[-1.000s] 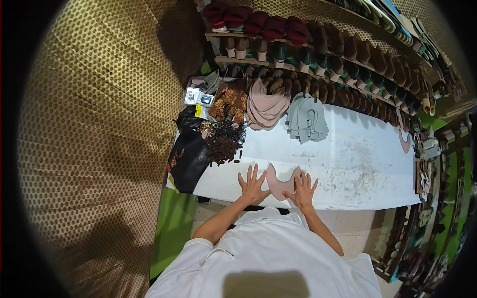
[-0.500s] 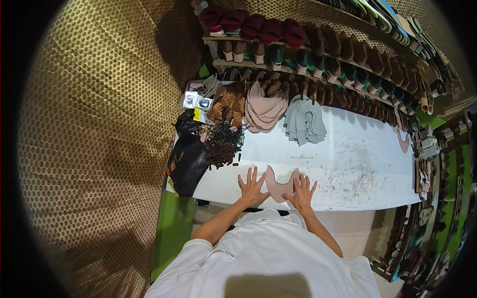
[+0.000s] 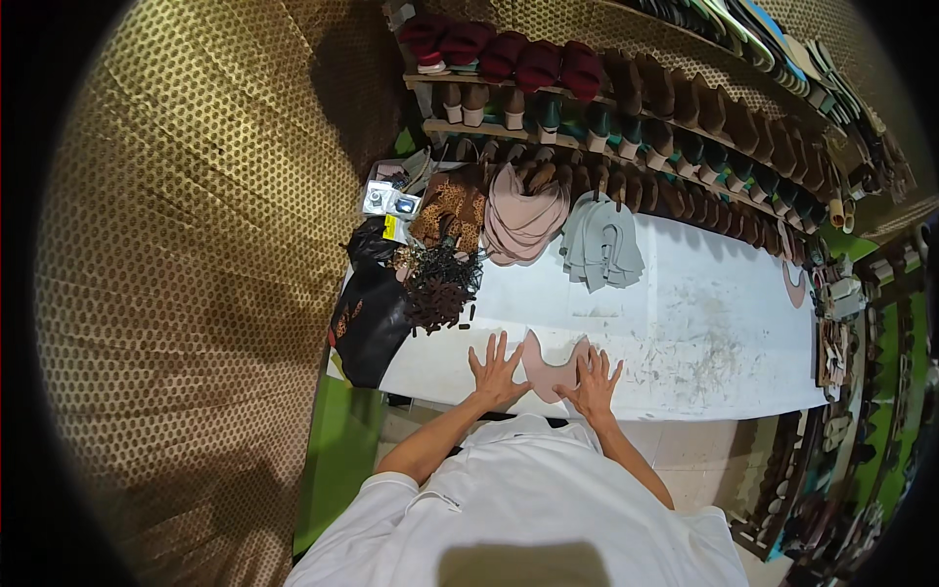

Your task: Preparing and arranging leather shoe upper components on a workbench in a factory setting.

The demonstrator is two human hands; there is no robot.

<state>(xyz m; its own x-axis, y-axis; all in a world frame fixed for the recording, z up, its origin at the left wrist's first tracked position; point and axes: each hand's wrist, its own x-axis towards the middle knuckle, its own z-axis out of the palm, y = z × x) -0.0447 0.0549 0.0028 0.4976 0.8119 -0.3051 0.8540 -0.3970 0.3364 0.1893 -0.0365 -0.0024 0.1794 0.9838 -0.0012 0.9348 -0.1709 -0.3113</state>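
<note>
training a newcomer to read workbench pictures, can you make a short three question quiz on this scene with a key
1. What lies between the left hand and the right hand?
2. True or false: the grey stack is to the right of the pink stack.
3. On the white table, where is the pile of small dark pieces: a) far right end, b) left part, c) under the right palm?

Key: 1. a curved pink piece; 2. true; 3. b.

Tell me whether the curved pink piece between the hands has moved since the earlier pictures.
No. Judged against the grey stack, the curved pink piece shows no visible shift either way.
</note>
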